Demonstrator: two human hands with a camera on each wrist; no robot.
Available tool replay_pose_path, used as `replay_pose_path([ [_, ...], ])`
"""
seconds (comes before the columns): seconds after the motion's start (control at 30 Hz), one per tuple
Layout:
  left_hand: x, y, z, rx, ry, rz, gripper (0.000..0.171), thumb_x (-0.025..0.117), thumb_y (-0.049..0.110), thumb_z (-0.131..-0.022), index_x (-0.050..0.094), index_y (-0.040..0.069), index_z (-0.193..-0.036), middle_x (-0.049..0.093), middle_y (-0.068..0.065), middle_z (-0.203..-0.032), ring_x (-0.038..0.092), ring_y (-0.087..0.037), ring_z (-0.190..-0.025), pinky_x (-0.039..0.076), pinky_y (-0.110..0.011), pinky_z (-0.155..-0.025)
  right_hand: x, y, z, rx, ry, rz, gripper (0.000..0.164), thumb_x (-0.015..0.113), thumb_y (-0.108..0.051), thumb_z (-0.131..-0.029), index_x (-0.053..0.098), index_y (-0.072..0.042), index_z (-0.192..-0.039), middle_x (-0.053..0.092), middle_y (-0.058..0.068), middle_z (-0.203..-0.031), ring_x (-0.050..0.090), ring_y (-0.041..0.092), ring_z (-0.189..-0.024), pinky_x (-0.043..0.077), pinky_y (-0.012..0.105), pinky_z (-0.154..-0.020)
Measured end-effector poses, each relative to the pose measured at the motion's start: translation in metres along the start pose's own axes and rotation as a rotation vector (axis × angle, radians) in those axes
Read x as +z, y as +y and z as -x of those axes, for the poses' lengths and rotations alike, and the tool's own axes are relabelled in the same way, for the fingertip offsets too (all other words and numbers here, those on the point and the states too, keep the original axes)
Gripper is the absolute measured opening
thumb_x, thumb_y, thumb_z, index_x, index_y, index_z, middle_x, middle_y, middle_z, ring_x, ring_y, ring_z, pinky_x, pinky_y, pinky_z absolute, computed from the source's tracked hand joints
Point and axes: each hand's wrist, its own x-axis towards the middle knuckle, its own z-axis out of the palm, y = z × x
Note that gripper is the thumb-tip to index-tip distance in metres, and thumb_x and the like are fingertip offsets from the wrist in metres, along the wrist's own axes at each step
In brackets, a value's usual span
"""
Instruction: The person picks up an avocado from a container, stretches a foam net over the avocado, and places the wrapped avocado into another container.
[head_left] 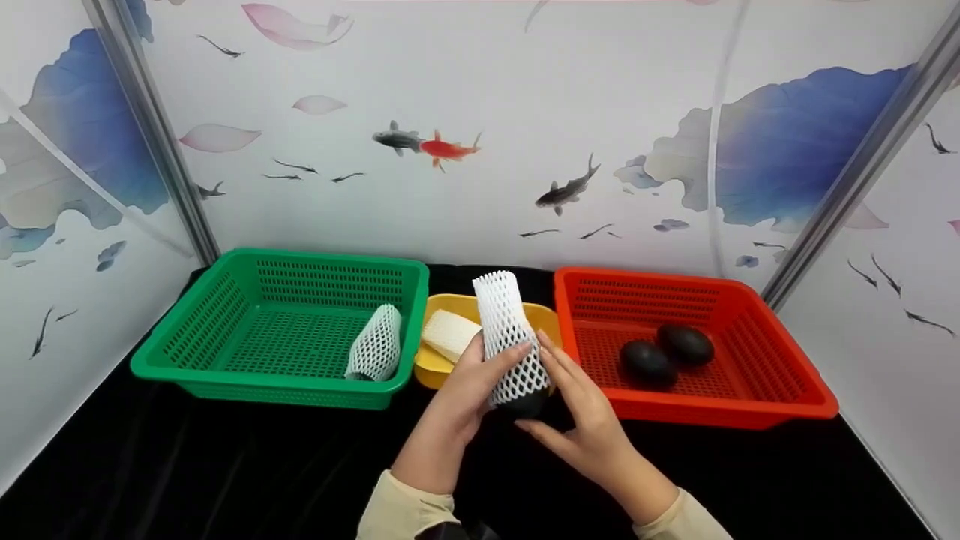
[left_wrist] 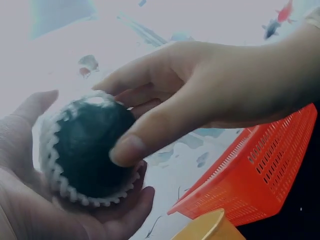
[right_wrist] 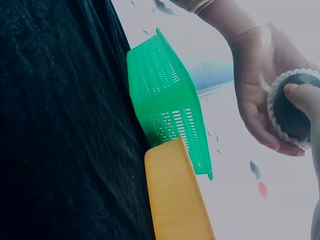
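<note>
In the head view my left hand grips a white foam net sleeve from its left side, thumb across the mesh. A dark egg-shaped fruit pokes out of the sleeve's lower end; the rest is hidden in the net. My right hand holds it from the right, fingertips along the mesh and thumb at the fruit's bare end. The left wrist view shows the right thumb pressed on the bare dark green surface, ringed by the sleeve's scalloped edge. The sleeve's upper part stands up narrow and hollow-looking.
A green basket at left holds one netted dark fruit. Behind my hands, a yellow bin contains cream-white foam nets. Two bare dark fruits lie in the red basket at right. Printed panels surround the black cloth.
</note>
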Motion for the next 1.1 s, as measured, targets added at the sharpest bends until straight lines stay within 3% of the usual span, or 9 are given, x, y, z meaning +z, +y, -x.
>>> replay_pose_path([
  [0.1, 0.002, -0.001, 0.001, 0.04, 0.011, -0.01, 0.063, 0.064, 0.026, -0.09, 0.036, -0.002, -0.139, 0.06, -0.015, -0.115, 0.061, -0.02, -0.1, 0.049, -0.032, -0.089, 0.003, 0.008, 0.009, -0.013, 0.001, 0.029, 0.066, 0.076, -0.019, -0.086, 0.046, 0.022, -0.128, 0.045, 0.039, -0.133, 0.045, 0.037, -0.129, 0.034, 0.035, -0.108],
  [0.23, 0.003, -0.001, 0.001, 0.073, 0.057, -0.017, 0.06, 0.064, 0.028, -0.09, 0.041, -0.003, -0.136, 0.061, -0.015, -0.112, 0.061, -0.02, -0.098, 0.049, -0.031, -0.087, 0.005, 0.013, 0.016, -0.03, 0.014, 0.065, 0.061, 0.069, -0.025, -0.092, 0.05, 0.021, -0.127, 0.048, 0.036, -0.133, 0.048, 0.035, -0.128, 0.037, 0.034, -0.106],
  [0.4, 0.007, -0.003, 0.0, 0.085, 0.11, -0.031, 0.064, 0.072, 0.023, -0.085, 0.04, -0.001, -0.136, 0.059, -0.015, -0.116, 0.06, -0.022, -0.101, 0.05, -0.033, -0.088, 0.007, 0.01, 0.015, -0.06, 0.08, 0.122, 0.053, 0.069, -0.022, -0.092, 0.055, 0.02, -0.121, 0.054, 0.035, -0.126, 0.054, 0.033, -0.122, 0.041, 0.032, -0.102],
  [0.73, 0.016, -0.007, 0.0, 0.121, 0.139, -0.025, 0.07, 0.074, 0.019, -0.082, 0.035, 0.003, -0.138, 0.054, -0.016, -0.119, 0.057, -0.025, -0.104, 0.052, -0.035, -0.086, 0.011, -0.007, -0.002, -0.068, 0.259, 0.153, 0.041, 0.069, -0.016, -0.091, 0.062, 0.02, -0.109, 0.06, 0.038, -0.111, 0.062, 0.036, -0.111, 0.046, 0.031, -0.096],
  [1.1, 0.02, -0.013, 0.0, 0.129, 0.172, 0.003, 0.077, 0.075, 0.018, -0.081, 0.03, 0.005, -0.142, 0.05, -0.018, -0.125, 0.054, -0.028, -0.107, 0.052, -0.037, -0.086, 0.02, -0.003, 0.002, -0.031, 0.347, 0.159, 0.033, 0.069, -0.015, -0.092, 0.064, 0.015, -0.105, 0.06, 0.036, -0.11, 0.062, 0.04, -0.103, 0.048, 0.031, -0.094],
])
